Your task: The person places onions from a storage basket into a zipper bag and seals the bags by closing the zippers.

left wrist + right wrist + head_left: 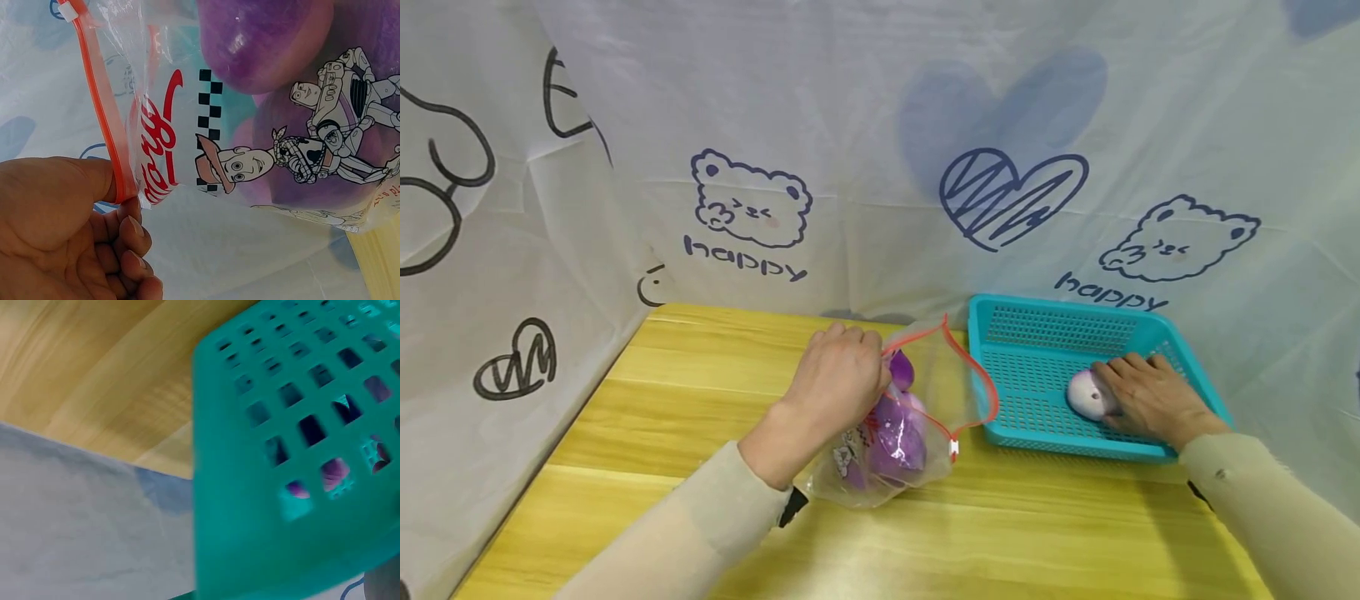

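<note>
My left hand (842, 371) pinches the rim of a clear zip bag (940, 392) by its red zip strip, thumb against fingers in the left wrist view. The bag's mouth gapes toward the right, with a white slider (954, 448) on its near edge. Several shiny purple rounded objects (898, 437) lie inside, seen behind cartoon prints in the left wrist view. Within the turquoise basket (1022, 312), my right hand (1150, 396) grips a smooth white-and-purple rounded object (1086, 395) with a small dark spot. The basket wall mostly hides that hand in the right wrist view.
Bag and basket stand on a yellow wood-grain table (700, 375), the basket at the back right. A white cloth (850, 167) with bear and heart drawings hangs behind the table and along its left side.
</note>
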Demonstrator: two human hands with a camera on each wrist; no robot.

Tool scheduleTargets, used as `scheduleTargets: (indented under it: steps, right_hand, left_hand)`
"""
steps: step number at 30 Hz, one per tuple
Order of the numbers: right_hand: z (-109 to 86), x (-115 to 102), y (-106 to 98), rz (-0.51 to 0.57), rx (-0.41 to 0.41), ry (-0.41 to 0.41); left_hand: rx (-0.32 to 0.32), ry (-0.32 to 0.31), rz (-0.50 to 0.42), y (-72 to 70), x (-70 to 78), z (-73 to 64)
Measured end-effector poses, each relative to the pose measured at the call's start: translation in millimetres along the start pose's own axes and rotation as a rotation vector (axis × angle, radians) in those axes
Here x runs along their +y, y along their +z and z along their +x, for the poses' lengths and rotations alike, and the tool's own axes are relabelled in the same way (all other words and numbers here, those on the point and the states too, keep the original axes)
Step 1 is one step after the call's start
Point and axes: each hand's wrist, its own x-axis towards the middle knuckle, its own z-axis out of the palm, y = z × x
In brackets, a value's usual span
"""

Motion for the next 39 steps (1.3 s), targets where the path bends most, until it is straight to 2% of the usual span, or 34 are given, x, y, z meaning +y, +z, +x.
scheduleTargets:
  steps: [5, 14, 28, 35, 39]
  right_hand:
    - [8.5, -6, 1, 0.003, 0.019, 0.007]
    - [21.9, -17, 0, -0.009, 0.103, 0.017]
    - [47.6, -33, -20, -0.01, 0.134, 0.056]
    - [59.4, -41, -24, -0.004, 0.242, 0.046]
    - [64.3, -43, -29, -0.014, 0.257, 0.054]
  left_hand:
    - [-0.006, -0.004, -0.006, -1.0, 1.3, 0.1]
    - [-0.027, -0.01, -0.009, -2.4, 3.3, 0.8]
    - [-0.022, -0.004, 0.001, -4.1, 3.1, 0.9]
    - [-0.013, -0.004, 0.002, -3.0, 2.9, 1.4]
    - [-0.014, -0.005, 0.002, -3.7, 3.1, 1.7]
